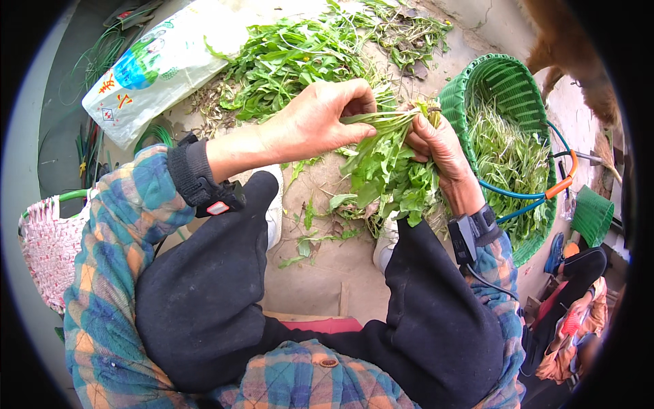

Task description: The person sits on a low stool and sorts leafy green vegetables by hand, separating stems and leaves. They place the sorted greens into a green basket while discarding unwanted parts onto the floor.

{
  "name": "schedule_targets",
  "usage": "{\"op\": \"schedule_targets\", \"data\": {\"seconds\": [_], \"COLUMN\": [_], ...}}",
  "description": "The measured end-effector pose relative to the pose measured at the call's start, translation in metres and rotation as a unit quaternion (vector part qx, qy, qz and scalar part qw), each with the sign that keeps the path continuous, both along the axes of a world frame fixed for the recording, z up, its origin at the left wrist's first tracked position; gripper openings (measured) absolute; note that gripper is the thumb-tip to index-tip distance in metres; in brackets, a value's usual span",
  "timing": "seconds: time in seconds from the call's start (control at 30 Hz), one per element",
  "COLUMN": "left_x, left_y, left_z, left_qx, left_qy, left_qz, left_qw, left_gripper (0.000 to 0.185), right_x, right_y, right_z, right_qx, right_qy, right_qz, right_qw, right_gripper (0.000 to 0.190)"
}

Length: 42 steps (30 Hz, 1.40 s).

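Note:
My right hand point(442, 145) grips a bunch of leafy greens point(380, 168) by its stem end, with thumb and fingers around the stalks; the leaves hang down toward the ground. Just left of it, my left hand point(327, 117) reaches to the same bunch, its thumb and curled fingers on either side of some thin stems. Whether it pinches them is unclear. Beyond my hands lies a heap of loose greens point(301, 56). At the right, a green woven basket point(457, 97) holds more cut greens point(511, 153).
A printed white plastic sack point(168, 61) lies upper left; wilted scraps point(414, 41) are at the top. A brown furry animal point(567, 46) stands beyond the basket, whose blue-and-orange handle point(559, 186) sticks out. A smaller green basket point(592, 214) and another person point(572, 327) are lower right.

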State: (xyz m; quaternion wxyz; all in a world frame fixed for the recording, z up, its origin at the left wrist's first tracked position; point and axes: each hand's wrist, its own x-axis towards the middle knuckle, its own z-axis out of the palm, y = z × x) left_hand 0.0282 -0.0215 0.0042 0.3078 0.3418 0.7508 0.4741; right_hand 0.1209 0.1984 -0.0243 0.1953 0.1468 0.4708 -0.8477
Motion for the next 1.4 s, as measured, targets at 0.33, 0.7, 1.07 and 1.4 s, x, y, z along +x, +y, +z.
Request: {"op": "schedule_targets", "data": {"seconds": [0.33, 0.7, 1.07, 1.4], "left_x": [0.012, 0.001, -0.021, -0.028], "left_y": [-0.011, -0.003, -0.002, -0.008], "left_z": [0.004, -0.001, 0.006, 0.004], "left_qx": [0.107, 0.066, 0.027, -0.07], "left_qy": [0.341, -0.045, 0.007, 0.065], "left_qz": [-0.122, 0.061, 0.028, -0.093], "left_qw": [0.926, 0.995, 0.999, 0.991], "left_gripper": [0.023, 0.015, 0.015, 0.032], "right_x": [0.002, 0.004, 0.001, 0.0], "right_y": [0.002, 0.0, -0.002, -0.007], "right_z": [0.007, 0.004, 0.002, 0.006], "right_qx": [0.051, 0.013, 0.085, 0.147], "right_qy": [0.019, 0.043, 0.004, -0.023], "right_qz": [-0.027, -0.01, 0.06, 0.15], "right_qw": [0.998, 0.999, 0.995, 0.978], "right_gripper": [0.027, 0.031, 0.03, 0.032]}}
